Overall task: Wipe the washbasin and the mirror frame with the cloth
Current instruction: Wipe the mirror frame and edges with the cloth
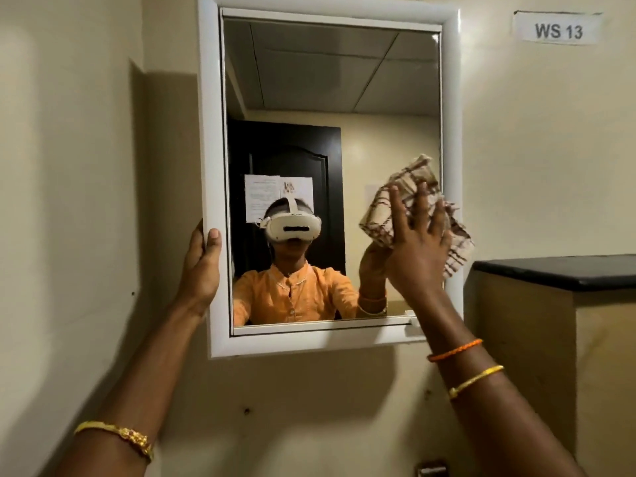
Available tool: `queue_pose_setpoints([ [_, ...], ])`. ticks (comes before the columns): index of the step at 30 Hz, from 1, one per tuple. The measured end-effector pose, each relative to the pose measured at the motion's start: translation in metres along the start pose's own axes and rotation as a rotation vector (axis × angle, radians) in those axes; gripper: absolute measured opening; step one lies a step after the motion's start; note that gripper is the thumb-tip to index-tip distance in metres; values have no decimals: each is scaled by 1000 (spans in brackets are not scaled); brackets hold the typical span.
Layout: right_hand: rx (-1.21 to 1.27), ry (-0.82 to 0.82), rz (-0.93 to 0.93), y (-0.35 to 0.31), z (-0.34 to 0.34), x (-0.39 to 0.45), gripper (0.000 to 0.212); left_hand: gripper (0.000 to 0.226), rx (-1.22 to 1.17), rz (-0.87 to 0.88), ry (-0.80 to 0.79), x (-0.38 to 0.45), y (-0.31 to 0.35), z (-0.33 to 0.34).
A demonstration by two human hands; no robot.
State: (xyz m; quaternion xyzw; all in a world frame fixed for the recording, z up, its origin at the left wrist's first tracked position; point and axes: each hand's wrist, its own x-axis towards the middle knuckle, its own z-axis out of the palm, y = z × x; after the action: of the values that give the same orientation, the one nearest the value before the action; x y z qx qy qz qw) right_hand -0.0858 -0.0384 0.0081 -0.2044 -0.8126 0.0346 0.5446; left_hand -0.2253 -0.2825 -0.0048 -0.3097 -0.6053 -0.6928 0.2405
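A white mirror frame (210,132) hangs on the cream wall, filling the upper middle of the view. My left hand (201,266) grips the frame's left side, thumb on its front. My right hand (418,242) presses a beige cloth with brown checks (409,191) flat against the right side of the mirror, where glass meets frame, fingers spread over the cloth. The glass reflects a person in an orange top wearing a headset. The washbasin is out of view.
A cabinet with a black top (564,270) stands right of the mirror, close to the frame. A label reading WS 13 (557,29) is stuck on the wall at upper right. A small metal fitting (432,469) shows at the bottom edge.
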Motion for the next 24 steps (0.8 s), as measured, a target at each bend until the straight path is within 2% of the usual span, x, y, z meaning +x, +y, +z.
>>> queue_pose_setpoints([
  [2,-11,8,21,12,-6,1,93,58,-13,-45,-17,-1,0,-3],
  [5,19,-5,35,15,-11,1,89,83,-34,-130,-43,0,-5,-7],
  [6,40,-8,42,15,-12,1,86,82,-35,-147,-33,1,-9,-8],
  [7,65,-8,55,15,-13,-1,86,72,-35,-137,-14,0,-10,-8],
  [9,113,-7,84,14,-14,-8,87,38,-42,-105,22,-5,-5,-4],
  [11,162,-16,110,13,-10,-26,88,19,-61,-88,42,-11,-3,2],
  [18,254,-56,168,26,-13,-64,86,34,100,-100,30,-24,-3,-5],
  [24,375,-46,290,4,-8,-64,94,46,48,-183,22,-23,-4,-9],
])
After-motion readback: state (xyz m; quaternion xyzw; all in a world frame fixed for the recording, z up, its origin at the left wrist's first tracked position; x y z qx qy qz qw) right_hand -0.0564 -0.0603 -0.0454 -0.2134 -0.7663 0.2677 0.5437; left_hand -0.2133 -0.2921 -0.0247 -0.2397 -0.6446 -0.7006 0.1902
